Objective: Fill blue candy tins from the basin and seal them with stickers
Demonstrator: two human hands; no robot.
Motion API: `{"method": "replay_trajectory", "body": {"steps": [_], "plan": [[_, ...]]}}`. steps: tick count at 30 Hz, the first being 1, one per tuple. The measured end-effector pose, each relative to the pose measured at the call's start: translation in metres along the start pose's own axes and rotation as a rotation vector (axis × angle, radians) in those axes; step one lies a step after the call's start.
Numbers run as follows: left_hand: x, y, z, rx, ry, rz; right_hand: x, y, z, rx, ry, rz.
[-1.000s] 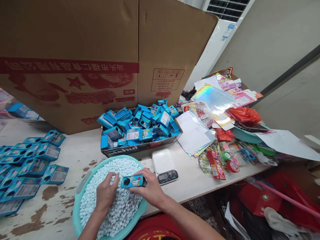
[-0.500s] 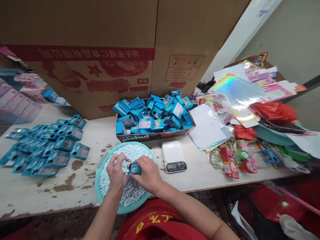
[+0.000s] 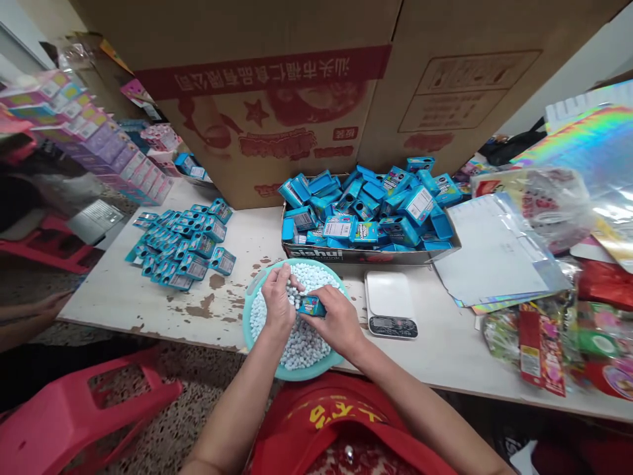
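Over a turquoise basin (image 3: 250,290) filled with small white candies (image 3: 304,346), both hands work close together. My right hand (image 3: 339,320) grips a small blue candy box (image 3: 310,305), tilted with its end toward the left. Curled beside that end is my left hand (image 3: 278,300), its fingers closed around some white candies; how many is hidden. Behind the basin, a shallow carton (image 3: 316,253) is heaped with similar blue boxes (image 3: 363,208). More blue boxes (image 3: 185,245) stand grouped on the table to the left.
A small white scale (image 3: 390,297) lies right of the basin. Flat sheets (image 3: 494,257) and packaged sweets (image 3: 541,349) spread further right. A tall cardboard box (image 3: 297,158) stands behind. At left are stacked pink boxes (image 3: 123,155), another person's arm (image 3: 34,313) and a red stool (image 3: 74,409).
The view has swung left, bringing the stool and another person's arm into sight. The blue box stays in my right hand, and my left hand remains beside its end.
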State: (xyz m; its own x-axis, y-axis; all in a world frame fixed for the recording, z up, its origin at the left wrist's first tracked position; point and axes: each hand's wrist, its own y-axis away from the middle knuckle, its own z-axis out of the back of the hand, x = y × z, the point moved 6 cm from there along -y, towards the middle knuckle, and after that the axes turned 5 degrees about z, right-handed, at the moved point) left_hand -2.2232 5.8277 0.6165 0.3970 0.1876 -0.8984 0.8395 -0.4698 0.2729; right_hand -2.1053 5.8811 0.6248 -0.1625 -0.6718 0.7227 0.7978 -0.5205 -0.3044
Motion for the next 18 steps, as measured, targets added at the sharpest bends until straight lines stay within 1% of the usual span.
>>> {"method": "replay_trajectory", "body": {"steps": [2, 4, 7, 9, 11, 14, 18], "plan": [[-0.002, 0.000, -0.002, 0.020, -0.003, -0.008, 0.000, -0.003, 0.001, 0.009, -0.026, 0.002], [-0.004, 0.000, -0.005, 0.037, -0.001, -0.031, -0.001, -0.005, 0.004, -0.016, -0.045, -0.023], [-0.006, 0.001, -0.004, -0.006, -0.013, -0.054, 0.000, -0.006, 0.007, -0.040, -0.047, -0.026], [-0.006, 0.002, -0.004, -0.037, -0.021, -0.043, 0.001, -0.006, 0.008, -0.041, -0.064, -0.022], [-0.007, 0.003, -0.006, -0.024, -0.025, -0.031, 0.000, -0.005, 0.009, -0.055, -0.086, -0.024], [-0.011, 0.006, -0.010, 0.006, -0.043, -0.058, 0.000, -0.003, 0.011, -0.085, -0.113, -0.019], [-0.015, 0.011, -0.014, 0.033, -0.065, -0.075, -0.001, -0.001, 0.012, -0.089, -0.162, -0.037]]}}
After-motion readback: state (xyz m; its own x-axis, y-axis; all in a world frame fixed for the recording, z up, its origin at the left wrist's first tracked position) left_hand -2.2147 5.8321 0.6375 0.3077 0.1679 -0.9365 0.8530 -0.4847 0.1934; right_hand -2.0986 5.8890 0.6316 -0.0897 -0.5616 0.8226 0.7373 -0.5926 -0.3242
